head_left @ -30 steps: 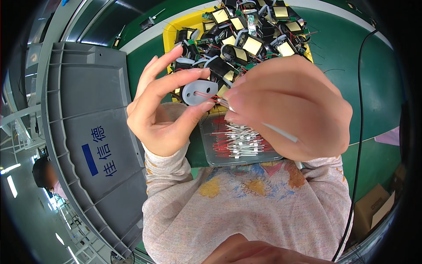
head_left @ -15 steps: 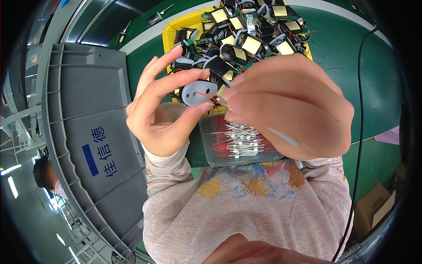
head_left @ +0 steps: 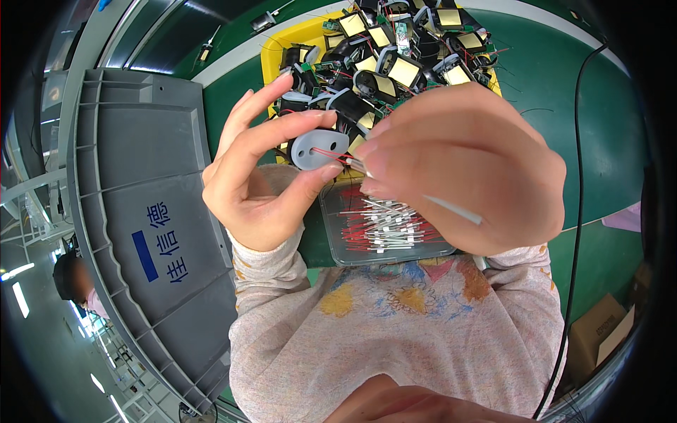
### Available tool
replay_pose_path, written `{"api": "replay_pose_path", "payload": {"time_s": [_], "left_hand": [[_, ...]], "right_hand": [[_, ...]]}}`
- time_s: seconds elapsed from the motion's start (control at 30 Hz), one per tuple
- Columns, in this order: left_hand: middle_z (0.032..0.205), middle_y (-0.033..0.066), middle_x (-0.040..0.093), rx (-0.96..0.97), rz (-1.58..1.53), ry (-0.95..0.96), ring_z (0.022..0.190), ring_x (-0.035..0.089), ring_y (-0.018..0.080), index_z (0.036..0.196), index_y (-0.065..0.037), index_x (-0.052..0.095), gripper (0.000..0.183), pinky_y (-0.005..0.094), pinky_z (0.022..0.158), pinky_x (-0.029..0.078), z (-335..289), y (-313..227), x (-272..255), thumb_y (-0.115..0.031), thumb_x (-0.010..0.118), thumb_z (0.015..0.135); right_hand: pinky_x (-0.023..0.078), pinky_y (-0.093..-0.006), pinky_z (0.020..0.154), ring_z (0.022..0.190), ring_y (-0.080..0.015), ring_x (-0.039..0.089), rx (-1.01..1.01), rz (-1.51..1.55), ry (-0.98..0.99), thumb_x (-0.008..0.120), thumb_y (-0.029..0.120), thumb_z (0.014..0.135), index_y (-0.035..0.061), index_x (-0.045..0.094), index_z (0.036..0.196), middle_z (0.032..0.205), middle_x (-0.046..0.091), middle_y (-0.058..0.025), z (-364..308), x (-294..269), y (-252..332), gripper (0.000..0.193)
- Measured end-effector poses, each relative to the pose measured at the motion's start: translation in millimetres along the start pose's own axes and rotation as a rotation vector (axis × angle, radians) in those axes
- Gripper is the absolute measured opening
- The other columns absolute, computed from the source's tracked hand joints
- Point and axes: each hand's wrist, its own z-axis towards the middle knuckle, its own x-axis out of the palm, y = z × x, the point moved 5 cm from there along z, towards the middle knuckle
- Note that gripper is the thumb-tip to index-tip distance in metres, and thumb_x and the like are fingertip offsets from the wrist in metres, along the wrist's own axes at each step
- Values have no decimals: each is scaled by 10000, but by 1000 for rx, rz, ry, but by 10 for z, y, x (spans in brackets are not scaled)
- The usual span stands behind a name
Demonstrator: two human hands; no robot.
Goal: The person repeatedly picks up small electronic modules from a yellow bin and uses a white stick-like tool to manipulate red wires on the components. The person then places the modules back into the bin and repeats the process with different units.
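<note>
Green workbench (head_left: 536,77) in play, grey crate (head_left: 141,148) on the left, yellow bin (head_left: 280,40) heaped full!
Black units (head_left: 352,106) with pale-yellow pads (head_left: 405,72) crowd that bin; nearer the body, a shallow grey tray (head_left: 330,234) carries white-and-red leads (head_left: 391,224). Right hand (head_left: 465,169) pinching a slim pale item (head_left: 355,164), mostly hidden; left hand (head_left: 257,194) gripping the grey oval piece (head_left: 323,138) between thumb and finger, above the bin's near edge, thin red wires (head_left: 330,152) stretching from it toward the right fingertips.

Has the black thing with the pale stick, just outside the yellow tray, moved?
Yes: the black thing has moved right and up in the picture, judged against the yellow tray, which stayed put.
</note>
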Motion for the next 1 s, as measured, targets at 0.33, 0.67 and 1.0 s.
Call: {"api": "replay_pose_path", "payload": {"time_s": [0.33, 0.67, 1.0], "left_hand": [[812, 107, 690, 33, -53, 12, 1101, 542, 318, 880, 10, 650, 360, 474, 985, 287, 13, -10, 4, 2, 727, 529], [820, 113, 687, 29, 7, 21, 1089, 544, 329, 887, 13, 645, 378, 474, 974, 304, 7, -15, 2, 25, 717, 516], [814, 113, 688, 27, 19, 8, 1089, 546, 326, 893, 7, 638, 377, 475, 981, 296, -3, -21, -6, 13, 727, 527]], "right_hand": [[482, -301, 579, 692, -240, 622, 46, 27, 17, 762, -47, 543, -17, 664, 785, 782, 651, -96, -9, -29, -48, 262], [492, -278, 548, 661, -238, 619, -209, -131, -200, 715, 28, 524, -6, 659, 757, 752, 649, -123, -12, 83, 47, 241], [503, -279, 549, 660, -247, 621, -117, -111, -85, 710, 21, 517, -26, 645, 754, 743, 647, -138, 142, 67, 191, 250]]}}
